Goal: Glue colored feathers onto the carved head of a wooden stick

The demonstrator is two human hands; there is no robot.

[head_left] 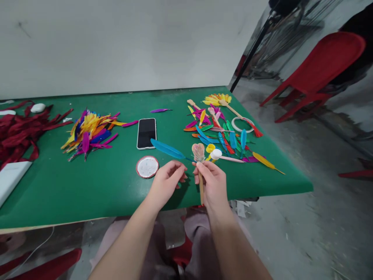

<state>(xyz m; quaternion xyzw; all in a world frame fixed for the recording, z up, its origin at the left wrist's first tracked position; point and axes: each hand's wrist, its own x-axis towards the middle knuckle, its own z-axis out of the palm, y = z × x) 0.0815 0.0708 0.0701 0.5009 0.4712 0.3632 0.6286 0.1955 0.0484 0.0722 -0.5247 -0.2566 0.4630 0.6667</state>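
Observation:
My right hand is closed round a wooden spoon-shaped stick, held upright with its rounded head at the top. My left hand pinches the quill of a blue feather that points up and to the left, its quill end meeting the stick's head. Both hands hover over the front edge of the green table. Just beyond the right hand lie several loose coloured feathers and a small white and yellow piece.
A black phone lies face up mid-table, with a round white lid in front of it. A heap of mixed feathers and dark red ones lie left. A white tape ring and another wooden stick lie right. Red chair beyond.

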